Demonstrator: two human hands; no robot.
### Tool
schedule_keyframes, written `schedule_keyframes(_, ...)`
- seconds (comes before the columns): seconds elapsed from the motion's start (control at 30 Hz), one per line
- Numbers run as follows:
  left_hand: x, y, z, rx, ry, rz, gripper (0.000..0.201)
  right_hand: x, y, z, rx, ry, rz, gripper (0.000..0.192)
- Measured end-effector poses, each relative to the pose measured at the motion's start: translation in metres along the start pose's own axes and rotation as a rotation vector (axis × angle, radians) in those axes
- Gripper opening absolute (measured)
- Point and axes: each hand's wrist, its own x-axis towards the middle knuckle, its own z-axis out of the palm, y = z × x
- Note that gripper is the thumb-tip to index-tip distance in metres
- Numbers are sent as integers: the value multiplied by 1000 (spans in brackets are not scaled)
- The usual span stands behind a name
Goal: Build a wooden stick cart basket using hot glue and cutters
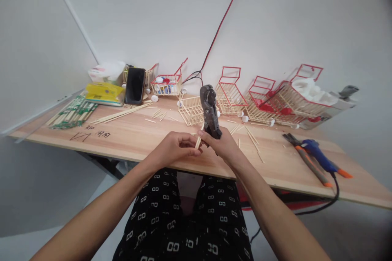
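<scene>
My left hand (pixel 179 147) is closed near the table's front edge, its fingertips pinching a short pale wooden stick (pixel 197 142). My right hand (pixel 222 142) grips a black pliers-like hand tool (pixel 210 110), head pointing up; its exact kind is hard to tell. The right thumb reaches to the upper part of the stick, close to the tool. Just behind the hands lies a small basket frame made of wooden sticks (pixel 190 111). Loose cut sticks (pixel 252 136) are scattered to the right, and short pieces (pixel 158 114) lie to the left.
Several stick-built carts with red handles, such as one cart (pixel 229 94), line the wall. Left are a phone (pixel 135 85), a yellow packet (pixel 104 93) and wrapped chopsticks (pixel 72 112). Orange-handled pliers (pixel 309 161) and a blue corded glue gun (pixel 318 155) lie right on the table (pixel 131 142).
</scene>
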Motion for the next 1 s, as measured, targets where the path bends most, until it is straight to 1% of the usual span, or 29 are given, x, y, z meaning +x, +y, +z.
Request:
schedule_keyframes(0.1,3,-6,2,-174,16,-100,37,-1,6,2,-30,52,-14,33)
schedule_keyframes(0.2,8,-14,8,-277,101,-142,41,-3,11,6,-96,138,-37,29)
schedule_keyframes(0.3,14,-20,16,-269,150,-133,39,-7,13,10,-139,185,-36,25)
schedule_keyframes(0.37,17,-19,20,-237,145,-112,36,-9,13,9,-150,195,-27,24)
schedule_keyframes(0.43,19,-17,22,-222,121,-100,34,-11,11,4,-145,187,-21,26)
schedule_keyframes(0.5,18,-14,22,-232,94,-116,34,-15,9,-9,-111,141,-4,30)
schedule_keyframes(0.53,18,-12,21,-244,86,-130,33,-18,8,-17,-84,97,14,34)
schedule_keyframes(0.67,15,-10,16,-327,57,-178,33,-39,10,-57,23,-174,168,54)
schedule_keyframes(0.77,18,-8,14,-390,19,-209,35,-58,13,-82,15,-331,234,56)
schedule_keyframes(0.83,24,-6,16,-413,-12,-225,34,-66,14,-93,-38,-412,249,54)
schedule_keyframes(0.9,31,-4,19,-422,-50,-237,34,-71,12,-99,-109,-466,253,53)
schedule_keyframes(1.0,43,-2,24,-409,-118,-266,34,-71,9,-102,-151,-483,240,53)
